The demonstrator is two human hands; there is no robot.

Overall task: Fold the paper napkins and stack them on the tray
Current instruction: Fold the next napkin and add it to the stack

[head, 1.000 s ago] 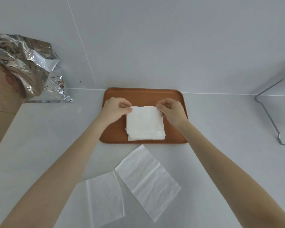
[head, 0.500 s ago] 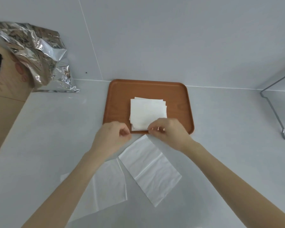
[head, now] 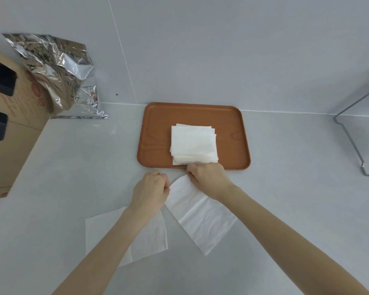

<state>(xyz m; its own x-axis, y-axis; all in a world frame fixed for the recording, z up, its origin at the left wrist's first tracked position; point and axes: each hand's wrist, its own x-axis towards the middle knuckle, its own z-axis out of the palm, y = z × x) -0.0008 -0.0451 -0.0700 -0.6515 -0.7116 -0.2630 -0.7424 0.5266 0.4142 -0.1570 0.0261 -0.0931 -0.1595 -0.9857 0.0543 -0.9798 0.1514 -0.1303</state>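
A brown tray [head: 158, 135] lies against the wall with a stack of folded white napkins [head: 193, 143] on it. Just in front of the tray an unfolded napkin [head: 200, 216] lies slanted on the counter. My left hand [head: 151, 189] pinches its far left corner and my right hand [head: 207, 176] pinches its far right corner, with the far edge slightly lifted. A second unfolded napkin [head: 151, 237] lies lower left, partly hidden under my left forearm.
A crumpled silver foil bag [head: 60, 73] leans on a cardboard box [head: 11, 133] at the left. A metal wire rack [head: 354, 143] stands at the right edge. A white wall rises right behind the tray.
Both hands left the stack on the tray, came back toward me and closed on the far corners of the slanted napkin.
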